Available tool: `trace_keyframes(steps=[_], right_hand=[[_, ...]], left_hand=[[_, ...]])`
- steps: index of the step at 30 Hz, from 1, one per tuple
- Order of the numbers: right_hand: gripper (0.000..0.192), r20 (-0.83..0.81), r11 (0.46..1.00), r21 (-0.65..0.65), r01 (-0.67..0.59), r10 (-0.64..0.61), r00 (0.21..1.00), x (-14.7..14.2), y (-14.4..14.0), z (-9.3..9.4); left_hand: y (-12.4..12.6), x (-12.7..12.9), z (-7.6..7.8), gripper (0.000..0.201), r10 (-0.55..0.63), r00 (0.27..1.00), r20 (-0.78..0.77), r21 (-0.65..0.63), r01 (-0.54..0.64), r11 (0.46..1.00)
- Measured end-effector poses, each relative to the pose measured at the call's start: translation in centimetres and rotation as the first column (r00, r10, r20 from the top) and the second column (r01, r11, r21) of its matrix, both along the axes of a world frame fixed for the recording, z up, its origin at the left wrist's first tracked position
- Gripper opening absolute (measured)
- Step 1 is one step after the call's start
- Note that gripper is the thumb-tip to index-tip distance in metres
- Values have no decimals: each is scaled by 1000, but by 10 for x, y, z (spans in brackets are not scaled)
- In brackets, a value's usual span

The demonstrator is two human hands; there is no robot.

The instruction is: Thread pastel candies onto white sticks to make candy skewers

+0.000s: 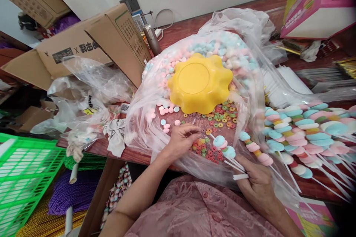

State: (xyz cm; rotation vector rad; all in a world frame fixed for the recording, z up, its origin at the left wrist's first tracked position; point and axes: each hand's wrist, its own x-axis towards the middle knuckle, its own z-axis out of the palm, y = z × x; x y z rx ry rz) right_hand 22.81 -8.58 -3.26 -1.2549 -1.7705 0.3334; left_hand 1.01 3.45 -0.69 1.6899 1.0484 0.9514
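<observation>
Left hand (180,139): fingertips pinched on ring candies (215,120) in open plastic bag (144,118) on table (194,26). Right hand (257,183): clamped on candy skewers (226,148), tips angled bagward for threading. Finished skewers (306,133) alongside.

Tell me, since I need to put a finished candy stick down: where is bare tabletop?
Little shows: a wood strip between the wall and the candy bag. Crowded: finished sticks on the right, crumpled plastic on the left, the yellow bowl mid-bag.

Cardboard box (75,50): black label, "X", Chinese characters, not legible; other print unreadable
</observation>
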Motion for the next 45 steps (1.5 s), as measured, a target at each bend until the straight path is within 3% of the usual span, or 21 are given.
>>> trace_keyframes(steps=[3,5,7,11,15,18,22,30,33,39,45], right_hand=[[45,-4,999,8,-51,51,999,-9,4,8],[44,12,997,21,-78,78,997,-15,7,12],[43,49,995,35,-96,94,994,-21,10,14],[48,162,995,-24,-95,97,982,-29,12,11],[49,262,997,-46,-58,69,963,-31,11,7],[50,231,998,-41,-57,65,971,-31,10,7],[49,182,998,-39,-47,53,982,-31,8,7],[48,123,992,-88,-96,106,987,-27,7,1],[51,132,991,-48,-122,128,983,-21,7,-4],[57,144,990,-48,-131,137,980,-20,7,-9],[59,179,990,-17,-140,141,974,-26,9,-7]], left_hand=[[-12,-4,6,27,205,910,361,-370,-62,927],[-19,-7,8,28,275,844,461,-445,-49,894],[-24,-10,10,23,279,819,501,-401,-66,914],[-29,-18,12,16,215,844,490,-194,-135,972],[-30,-23,12,10,176,898,403,-21,-184,983],[-31,-22,9,8,154,910,384,32,-180,983],[-33,-21,4,5,217,889,403,-64,-209,976],[-40,-23,5,20,246,817,521,-385,-32,922],[-42,-25,8,21,295,803,519,-440,-45,897],[-51,-23,2,13,301,852,428,-299,-180,937],[-53,-22,-1,9,343,860,377,-208,-283,936]])
